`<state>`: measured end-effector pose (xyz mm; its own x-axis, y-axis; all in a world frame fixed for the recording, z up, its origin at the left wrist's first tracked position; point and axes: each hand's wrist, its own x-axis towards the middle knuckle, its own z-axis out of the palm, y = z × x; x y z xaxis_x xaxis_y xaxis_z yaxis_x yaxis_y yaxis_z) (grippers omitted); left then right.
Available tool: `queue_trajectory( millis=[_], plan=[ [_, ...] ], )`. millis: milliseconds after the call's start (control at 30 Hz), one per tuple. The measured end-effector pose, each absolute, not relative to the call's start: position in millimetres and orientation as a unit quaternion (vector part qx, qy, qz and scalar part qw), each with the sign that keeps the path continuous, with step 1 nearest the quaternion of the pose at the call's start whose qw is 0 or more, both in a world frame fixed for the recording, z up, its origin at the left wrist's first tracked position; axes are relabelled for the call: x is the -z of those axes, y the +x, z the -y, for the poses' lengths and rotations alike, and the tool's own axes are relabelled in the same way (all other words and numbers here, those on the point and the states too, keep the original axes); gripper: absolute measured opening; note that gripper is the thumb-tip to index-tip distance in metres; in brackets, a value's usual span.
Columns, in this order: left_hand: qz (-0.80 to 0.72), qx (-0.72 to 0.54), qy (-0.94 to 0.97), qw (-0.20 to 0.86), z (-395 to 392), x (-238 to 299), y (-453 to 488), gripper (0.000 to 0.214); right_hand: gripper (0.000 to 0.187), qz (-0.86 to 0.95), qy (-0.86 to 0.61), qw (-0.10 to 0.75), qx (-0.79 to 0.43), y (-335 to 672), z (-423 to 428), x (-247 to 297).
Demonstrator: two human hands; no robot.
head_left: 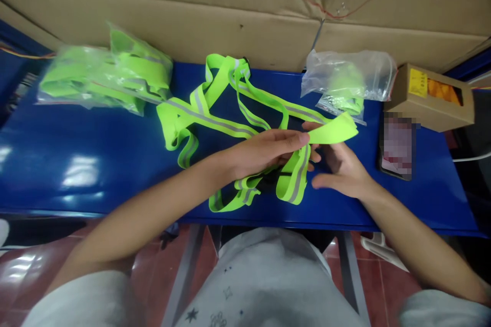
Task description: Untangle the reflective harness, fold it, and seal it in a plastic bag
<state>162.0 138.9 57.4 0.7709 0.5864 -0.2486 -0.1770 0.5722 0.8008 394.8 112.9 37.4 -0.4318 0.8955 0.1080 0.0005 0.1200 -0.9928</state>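
A neon yellow-green reflective strap with a grey stripe lies in loose loops across the blue table. My left hand pinches part of this strap between thumb and fingers, above the table's middle. A wide plain end sticks out to the right from that pinch, and a striped loop hangs below it. Just to the right, my right hand has its thumb and fingers apart, close behind the strap's free end. Its fingertips are partly hidden behind the strap, and no grip shows there.
Clear plastic bags of similar straps lie at the back left. Another clear bag sits back right, beside a cardboard box with orange contents. A phone lies in front of the box. A cardboard wall borders the blue table.
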Motion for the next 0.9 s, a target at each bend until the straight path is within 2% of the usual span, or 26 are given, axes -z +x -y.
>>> queue_trajectory(
  millis=[67, 100, 267, 367, 500, 900],
  plan=[
    [-0.247, -0.198, 0.412, 0.854, -136.0, -58.2, 164.4, 0.054, 0.035, 0.635, -0.418, 0.42, -0.496, 389.3, -109.9, -43.9],
    [-0.241, -0.186, 0.416, 0.857, -134.9, -59.2, 165.8, 0.053, 0.026, 0.63, -0.442, 0.427, -0.474, 387.5, -109.0, -47.0],
    [-0.251, -0.157, 0.415, 0.86, -134.3, -66.2, 172.4, 0.05, 0.039, 0.586, -0.515, 0.457, -0.427, 390.5, -114.4, -48.3],
    [-0.278, -0.134, 0.417, 0.855, -135.8, -68.5, 174.4, 0.043, 0.042, 0.534, -0.514, 0.504, -0.443, 392.9, -120.3, -43.2],
    [-0.286, -0.107, 0.426, 0.852, -135.1, -67.2, 173.7, 0.043, 0.047, 0.475, -0.525, 0.526, -0.471, 390.5, -125.2, -45.9],
    [-0.241, -0.036, 0.441, 0.864, -129.1, -64.8, 161.9, 0.049, 0.033, 0.316, -0.445, 0.726, -0.418, 424.5, -160.3, -63.3]
  ],
)
